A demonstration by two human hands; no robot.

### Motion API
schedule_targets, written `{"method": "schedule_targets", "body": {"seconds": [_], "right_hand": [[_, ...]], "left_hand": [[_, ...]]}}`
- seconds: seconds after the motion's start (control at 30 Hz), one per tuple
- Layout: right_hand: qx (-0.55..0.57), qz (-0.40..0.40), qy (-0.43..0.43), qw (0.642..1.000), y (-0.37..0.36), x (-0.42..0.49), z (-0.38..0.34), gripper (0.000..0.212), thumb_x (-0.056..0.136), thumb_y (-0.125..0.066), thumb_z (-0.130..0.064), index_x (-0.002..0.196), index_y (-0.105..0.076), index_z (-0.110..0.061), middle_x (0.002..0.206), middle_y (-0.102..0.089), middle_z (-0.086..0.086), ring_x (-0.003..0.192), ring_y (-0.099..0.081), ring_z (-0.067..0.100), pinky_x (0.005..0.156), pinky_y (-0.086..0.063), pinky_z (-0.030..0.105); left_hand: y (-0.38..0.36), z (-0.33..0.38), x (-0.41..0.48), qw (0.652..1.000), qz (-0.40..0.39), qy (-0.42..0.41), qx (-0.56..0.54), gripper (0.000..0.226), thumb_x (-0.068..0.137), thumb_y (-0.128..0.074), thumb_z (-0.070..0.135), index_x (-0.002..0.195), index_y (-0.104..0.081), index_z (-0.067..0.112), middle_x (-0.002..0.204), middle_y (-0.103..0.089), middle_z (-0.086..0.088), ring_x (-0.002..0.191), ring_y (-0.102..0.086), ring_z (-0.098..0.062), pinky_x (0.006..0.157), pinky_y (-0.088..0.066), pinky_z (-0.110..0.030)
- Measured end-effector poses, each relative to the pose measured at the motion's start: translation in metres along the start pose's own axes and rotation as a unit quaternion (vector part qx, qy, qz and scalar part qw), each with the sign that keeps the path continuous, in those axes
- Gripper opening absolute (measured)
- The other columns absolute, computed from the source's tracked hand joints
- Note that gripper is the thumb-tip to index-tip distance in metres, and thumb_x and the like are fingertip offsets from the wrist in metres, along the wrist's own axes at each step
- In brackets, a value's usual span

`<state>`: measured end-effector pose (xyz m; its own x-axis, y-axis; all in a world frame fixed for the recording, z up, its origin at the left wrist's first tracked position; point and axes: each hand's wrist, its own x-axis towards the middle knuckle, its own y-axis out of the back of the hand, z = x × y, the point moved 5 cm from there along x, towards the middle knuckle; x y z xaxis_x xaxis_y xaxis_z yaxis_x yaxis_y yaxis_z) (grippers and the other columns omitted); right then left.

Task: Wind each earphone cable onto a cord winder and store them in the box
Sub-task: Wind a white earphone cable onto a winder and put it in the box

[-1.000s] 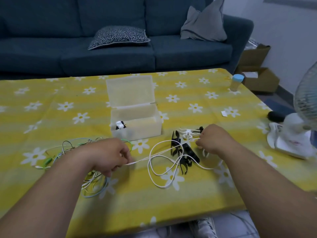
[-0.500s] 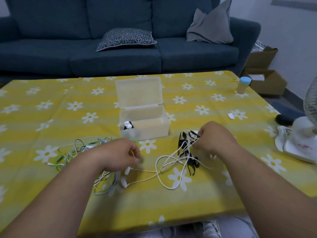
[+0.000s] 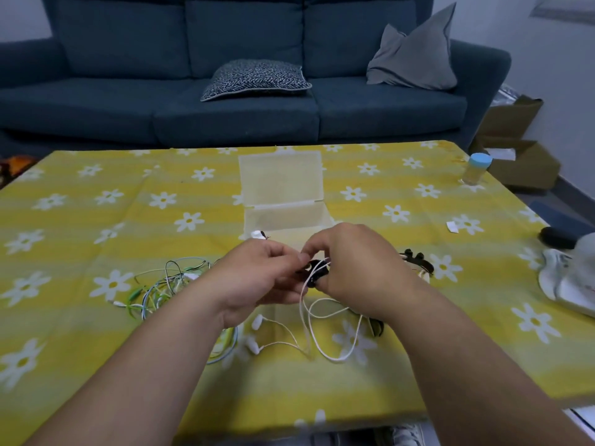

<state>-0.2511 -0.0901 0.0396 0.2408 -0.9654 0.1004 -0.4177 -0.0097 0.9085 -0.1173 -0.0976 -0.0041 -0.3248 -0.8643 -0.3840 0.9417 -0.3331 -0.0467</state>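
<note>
Our left hand point(image 3: 257, 281) pinches the white earphone cable point(image 3: 322, 336) against a black cord winder point(image 3: 317, 272) gripped in our right hand point(image 3: 357, 268), above the yellow surface point(image 3: 80, 239). Cable loops trail nearer. The open box point(image 3: 283, 217) sits just beyond.

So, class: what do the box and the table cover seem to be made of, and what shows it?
Box: probably frosted, translucent plastic; the yellow pattern shows through its open lid. Table cover: likely matte printed cloth, creased, with daisies; vinyl is possible.

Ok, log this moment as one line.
phase: winding | left hand: pinches white cable | right hand: holds black winder | box: open | coloured cables: loose
</note>
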Motion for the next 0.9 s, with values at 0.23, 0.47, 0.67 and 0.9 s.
{"method": "schedule_targets", "body": {"seconds": [0.23,0.47,0.67,0.9], "right_hand": [[0.034,-0.027,0.008,0.999,0.001,-0.001,-0.008,0.027,0.076,-0.074,-0.019,0.098,-0.073,-0.035,0.071,-0.06,-0.011,0.074,-0.059,0.014,0.065,-0.05,0.03],[0.098,-0.022,0.002,0.995,0.01,0.001,-0.009,0.045,0.072,-0.07,-0.003,0.102,-0.072,-0.036,0.066,-0.058,-0.015,0.067,-0.057,0.006,0.062,-0.047,0.026],[0.208,-0.011,-0.006,0.978,0.019,0.001,-0.004,0.044,0.074,-0.069,0.002,0.107,-0.071,-0.027,0.062,-0.044,-0.01,0.052,-0.044,0.002,0.053,-0.038,0.012],[0.318,0.066,-0.052,0.944,0.03,0.0,0.009,0.015,0.085,-0.069,-0.004,0.086,-0.077,-0.017,0.061,-0.057,-0.007,0.049,-0.046,0.0,0.048,-0.037,0.013]], "left_hand": [[-0.004,-0.001,-0.006,0.995,-0.073,0.047,-0.05,0.024,0.095,-0.052,0.0,0.115,-0.064,-0.002,0.093,-0.067,-0.014,0.066,-0.065,-0.021,0.061,-0.058,-0.028],[-0.014,0.003,-0.005,0.985,-0.077,0.028,-0.15,0.044,0.081,-0.058,0.041,0.105,-0.07,0.006,0.093,-0.068,-0.014,0.069,-0.066,-0.029,0.069,-0.061,-0.037],[-0.014,0.0,-0.004,0.97,0.0,0.033,-0.24,0.028,0.092,-0.06,0.018,0.111,-0.065,-0.002,0.085,-0.065,-0.015,0.062,-0.067,-0.022,0.06,-0.061,-0.032],[0.012,0.003,0.003,0.966,0.1,-0.019,-0.237,0.005,0.094,-0.058,0.012,0.097,-0.062,0.011,0.089,-0.072,-0.008,0.093,-0.068,-0.026,0.08,-0.052,-0.039]]}}
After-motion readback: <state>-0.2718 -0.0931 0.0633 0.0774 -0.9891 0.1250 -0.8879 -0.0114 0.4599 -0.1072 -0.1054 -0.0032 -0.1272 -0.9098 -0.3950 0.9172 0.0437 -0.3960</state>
